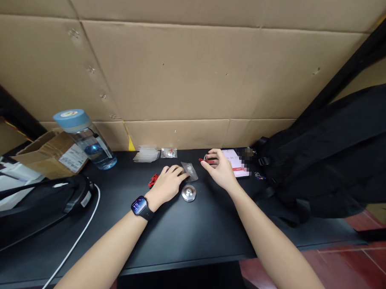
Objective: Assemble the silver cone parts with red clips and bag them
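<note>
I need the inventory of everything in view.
cardboard wall: 1, brown, back
table: 1, black, centre
bars: several, black, sides
bottle: 1, blue-lidded, left
box: 1, brown, left
bag: 1, black, left
objects: unclear, white, left
cable: 1, white, left
sleeves: several, clear, back
packet: 1, clear, back
plastic bag: 1, clear, centre
disc: 1, silver, centre
pieces: uncountable, red, centre
part: 1, red, in right hand
phone: 1, pinkish, right
trinket: 1, multicoloured, right
backpack: 1, black, right
floor: 1, red, right
watch: 1, black, left wrist
left hand: 1, bare, centre
right hand: 1, bare, centre

The right hand (223,170) partly hides a red piece (210,161); the backpack (333,155) is cropped.
</note>
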Motion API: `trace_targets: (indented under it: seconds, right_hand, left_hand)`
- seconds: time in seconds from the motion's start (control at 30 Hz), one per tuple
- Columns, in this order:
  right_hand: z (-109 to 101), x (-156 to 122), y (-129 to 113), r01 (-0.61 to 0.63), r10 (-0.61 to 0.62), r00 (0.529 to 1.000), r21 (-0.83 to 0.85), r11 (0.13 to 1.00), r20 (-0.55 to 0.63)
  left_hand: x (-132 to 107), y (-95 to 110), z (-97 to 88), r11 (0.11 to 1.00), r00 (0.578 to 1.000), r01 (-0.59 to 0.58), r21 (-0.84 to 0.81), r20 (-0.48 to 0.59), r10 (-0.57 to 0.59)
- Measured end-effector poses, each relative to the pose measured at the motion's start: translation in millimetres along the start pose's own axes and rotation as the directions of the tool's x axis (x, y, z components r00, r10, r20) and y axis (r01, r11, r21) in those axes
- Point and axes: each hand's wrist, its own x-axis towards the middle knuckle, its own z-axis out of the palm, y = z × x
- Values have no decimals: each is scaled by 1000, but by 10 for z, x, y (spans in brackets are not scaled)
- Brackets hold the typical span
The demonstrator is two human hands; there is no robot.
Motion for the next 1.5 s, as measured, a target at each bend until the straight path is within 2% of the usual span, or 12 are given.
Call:
trace_targets:
  seconds: [0.17,0.3,0.43,0.57,0.73,0.83,0.93,1.17,1.27,1.4,1.5]
  right_hand:
    - [-2,10,41,18,-18,999,-7,1000,33]
    - [4,5,33,29,-28,999,-9,1000,47]
    - [9,-11,4,49,-48,997,-20,999,67]
    - [12,-23,-14,67,-62,993,-45,997,105]
    - [38,-53,-36,151,-126,967,-104,983,221]
    - [65,-59,-21,210,-152,938,-161,964,312]
    - [80,-40,25,260,-164,921,-244,934,352]
    - [42,-12,109,277,-149,914,-313,908,378]
    - [40,-17,137,276,-117,898,-334,901,425]
    - [86,2,205,262,-100,905,-355,897,414]
    - [125,25,251,274,-133,909,-327,904,394]
  left_hand:
    - [7,-9,-20,999,1000,-8,-33,-26,7]
    - [7,-57,-57,996,1000,10,-86,26,-8]
    - [7,-53,-86,998,999,52,-31,17,-51]
    - [-1,-41,-33,999,999,46,-9,-13,-46]
    - [-17,-112,63,993,1000,28,-114,10,-27]
    - [-25,-133,52,989,999,39,-139,14,-38]
    - [-34,-93,8,991,999,38,-132,16,-36]
    - [-40,23,-49,995,999,45,-94,27,-43]
    - [-49,17,-53,992,999,42,-121,13,-40]
    - [-77,-8,-53,987,1000,20,-157,13,-19]
    - [-89,-30,-45,986,1000,14,-166,19,-11]
